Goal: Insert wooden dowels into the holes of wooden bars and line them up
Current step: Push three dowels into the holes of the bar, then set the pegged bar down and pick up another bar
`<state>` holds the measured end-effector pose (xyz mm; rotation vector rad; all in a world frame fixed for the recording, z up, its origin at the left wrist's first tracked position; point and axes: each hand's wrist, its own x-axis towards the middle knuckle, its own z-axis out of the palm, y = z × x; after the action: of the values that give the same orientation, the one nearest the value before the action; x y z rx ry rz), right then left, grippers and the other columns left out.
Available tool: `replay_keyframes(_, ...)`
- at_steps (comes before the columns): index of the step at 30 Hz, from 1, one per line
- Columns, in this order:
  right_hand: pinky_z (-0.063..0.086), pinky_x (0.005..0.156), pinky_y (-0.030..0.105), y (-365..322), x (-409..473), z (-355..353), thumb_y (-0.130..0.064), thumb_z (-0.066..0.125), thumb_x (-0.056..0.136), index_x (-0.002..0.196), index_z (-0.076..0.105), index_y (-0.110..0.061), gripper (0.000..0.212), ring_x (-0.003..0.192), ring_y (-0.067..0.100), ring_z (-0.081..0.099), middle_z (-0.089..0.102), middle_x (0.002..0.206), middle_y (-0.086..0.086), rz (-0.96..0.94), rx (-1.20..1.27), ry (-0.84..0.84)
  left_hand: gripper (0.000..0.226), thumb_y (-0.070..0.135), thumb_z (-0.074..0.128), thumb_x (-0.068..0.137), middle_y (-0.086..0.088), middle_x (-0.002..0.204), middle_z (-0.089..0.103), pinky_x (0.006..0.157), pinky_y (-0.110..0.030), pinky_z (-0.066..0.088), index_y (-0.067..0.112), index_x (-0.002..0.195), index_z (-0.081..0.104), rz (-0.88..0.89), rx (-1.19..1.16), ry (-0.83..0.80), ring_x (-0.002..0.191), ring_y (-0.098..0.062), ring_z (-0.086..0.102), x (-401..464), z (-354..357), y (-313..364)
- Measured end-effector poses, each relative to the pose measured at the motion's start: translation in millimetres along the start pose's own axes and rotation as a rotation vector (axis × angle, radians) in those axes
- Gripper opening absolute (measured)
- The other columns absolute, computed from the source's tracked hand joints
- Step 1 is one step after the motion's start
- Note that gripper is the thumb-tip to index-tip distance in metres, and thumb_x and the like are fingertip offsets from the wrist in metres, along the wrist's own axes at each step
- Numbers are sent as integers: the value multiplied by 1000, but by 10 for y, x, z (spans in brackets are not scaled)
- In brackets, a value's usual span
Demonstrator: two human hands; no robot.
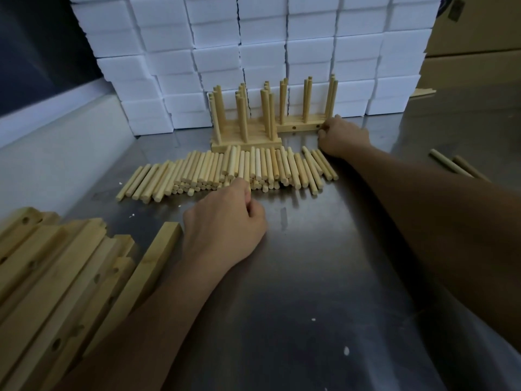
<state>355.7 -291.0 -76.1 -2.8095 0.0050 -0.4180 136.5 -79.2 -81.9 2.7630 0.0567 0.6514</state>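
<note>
Steel table, head view. Loose dowels lie in a wide heap across mid-table, mostly parallel, ends toward the camera, several layers deep at centre.

Left hand: knuckles up, fingers curled, fingertips at the near edge of the heap. It appears to pinch a dowel end between thumb and forefinger; the grip itself is hidden under the hand, so I cannot tell for certain.

Right hand: reached far forward, fingers bent and pressed against the right end of the rear bar. Whether it grips the bar or only pushes it, I cannot tell. The rear bar stands flat with upright dowels in its top; side holes visible on its front face.

Front bars: a group packed side by side, left of and nearer than the rear bar, with upright dowels standing in them. Just behind the heap.

Empty bars: stack at lower left, drilled holes visible, unfilled.

2 stray dowels at right edge, well apart from the heap.

Foam blocks stacked as a wall behind the bars. Cardboard box upper right.
</note>
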Motion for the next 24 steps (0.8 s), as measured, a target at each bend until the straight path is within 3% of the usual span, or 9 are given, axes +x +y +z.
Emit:
replay_keyframes(6,42,101,49,-2,-31,-2,-37,44,101,130,54,-12,40,120,36,49,43,132,16,54,28,53,19,37,48,93,8,69,56,52,-26,20,27,78,42,0,4,3,63,-5,46,6,13,-7)
replay_keyframes(9,47,98,47,-36,-95,-27,-30,49,100,123,58,-7,34,116,34,51,51,125,16,39,43,100,18,37,48,92,8,68,56,52,-26,22,27,78,43,8,-2,4,62,-5,47,3,9,-17)
replay_keyframes(13,48,76,33,-33,-221,-103,-17,53,94,102,69,-6,21,91,26,58,64,106,12,32,105,70,19,36,47,92,7,68,56,52,-26,22,25,77,41,13,-1,-3,62,-5,47,6,-3,-12)
replay_keyframes(16,45,68,30,-23,-384,-215,-13,54,91,93,72,-6,20,81,24,59,68,94,10,51,124,19,19,35,46,92,7,70,56,52,-27,22,25,76,41,16,5,-25,62,-7,47,13,-8,-12)
replay_keyframes(24,58,82,38,-26,-1067,-452,-12,59,90,92,70,-7,12,84,23,64,68,91,9,73,119,-27,19,30,43,95,6,70,51,55,-32,29,24,78,40,75,65,-22,60,-9,44,-51,-88,74)
